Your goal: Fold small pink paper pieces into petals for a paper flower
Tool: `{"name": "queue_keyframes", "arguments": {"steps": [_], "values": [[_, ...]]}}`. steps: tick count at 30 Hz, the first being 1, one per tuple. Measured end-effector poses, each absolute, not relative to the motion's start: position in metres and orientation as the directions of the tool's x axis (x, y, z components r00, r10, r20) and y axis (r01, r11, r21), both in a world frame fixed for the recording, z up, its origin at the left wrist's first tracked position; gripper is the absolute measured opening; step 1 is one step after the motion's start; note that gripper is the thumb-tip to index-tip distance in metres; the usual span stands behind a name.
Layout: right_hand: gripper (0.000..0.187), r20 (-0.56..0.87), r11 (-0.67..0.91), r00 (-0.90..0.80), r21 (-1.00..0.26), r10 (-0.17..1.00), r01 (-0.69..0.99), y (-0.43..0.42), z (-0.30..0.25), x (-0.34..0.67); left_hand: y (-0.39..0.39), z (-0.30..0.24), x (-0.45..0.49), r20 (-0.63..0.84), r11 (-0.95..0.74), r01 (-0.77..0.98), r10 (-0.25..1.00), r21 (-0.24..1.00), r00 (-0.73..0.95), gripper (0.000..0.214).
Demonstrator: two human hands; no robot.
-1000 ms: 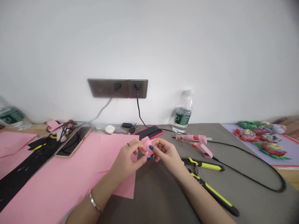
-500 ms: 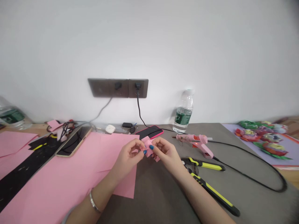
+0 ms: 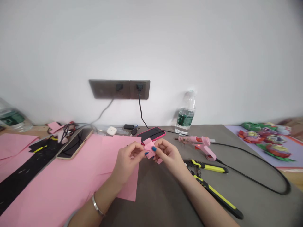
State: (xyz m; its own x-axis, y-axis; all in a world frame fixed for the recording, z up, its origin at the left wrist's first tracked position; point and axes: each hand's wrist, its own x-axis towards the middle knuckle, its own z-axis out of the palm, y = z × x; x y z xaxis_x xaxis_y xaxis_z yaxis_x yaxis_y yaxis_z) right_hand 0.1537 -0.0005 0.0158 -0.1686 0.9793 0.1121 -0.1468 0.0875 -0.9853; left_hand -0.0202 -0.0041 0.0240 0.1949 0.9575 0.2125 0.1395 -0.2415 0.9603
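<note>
Left hand (image 3: pixel 127 160) and right hand (image 3: pixel 169 155) meet above the grey table (image 3: pixel 165 198), fingers curled closed, each pinching one side of a small folded pink paper piece (image 3: pixel 149 145) held just off the surface. Under the left wrist lies a large pink sheet (image 3: pixel 71 179). Right of the right forearm lie yellow-handled cutters (image 3: pixel 210 168), with a pink glue gun (image 3: pixel 203 141) just beyond them.

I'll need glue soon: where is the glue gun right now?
In the head view, the pink glue gun lies right of the right hand, between the water bottle and the yellow-handled pliers.
</note>
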Motion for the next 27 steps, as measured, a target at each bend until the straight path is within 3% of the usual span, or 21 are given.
{"name": "queue_keyframes", "arguments": {"steps": [7, 12, 15, 19, 27], "values": [[0.032, 0.167, 0.144, -0.137, -0.976, 0.976, -0.162, -0.0009, 0.0128, 0.1517, -0.0044, 0.0208, -0.0163, 0.147, -0.153, 0.011, 0.968, 0.988, 0.205, 0.017], [0.027, 0.229, 0.211, -0.118, -0.966, 0.966, -0.148, -0.0008, 0.0103, 0.1530, -0.0033, 0.0209, -0.0145, 0.009, 0.034, -0.125, 0.945, 0.992, 0.326, 0.042], [0.027, 0.235, 0.220, -0.104, -0.966, 0.967, -0.136, 0.0013, 0.0093, 0.1556, 0.0002, 0.0200, -0.0159, -0.073, 0.117, -0.102, 0.931, 0.988, 0.358, 0.031], [0.025, 0.250, 0.240, -0.098, -0.965, 0.963, -0.105, 0.0031, 0.0086, 0.1581, 0.0027, 0.0193, -0.0177, -0.128, 0.166, -0.069, 0.916, 0.984, 0.380, 0.035], [0.022, 0.290, 0.291, -0.092, -0.957, 0.953, 0.001, -0.0005, 0.0089, 0.1558, -0.0014, 0.0205, -0.0158, -0.127, 0.129, 0.020, 0.908, 0.991, 0.400, 0.039]]}}
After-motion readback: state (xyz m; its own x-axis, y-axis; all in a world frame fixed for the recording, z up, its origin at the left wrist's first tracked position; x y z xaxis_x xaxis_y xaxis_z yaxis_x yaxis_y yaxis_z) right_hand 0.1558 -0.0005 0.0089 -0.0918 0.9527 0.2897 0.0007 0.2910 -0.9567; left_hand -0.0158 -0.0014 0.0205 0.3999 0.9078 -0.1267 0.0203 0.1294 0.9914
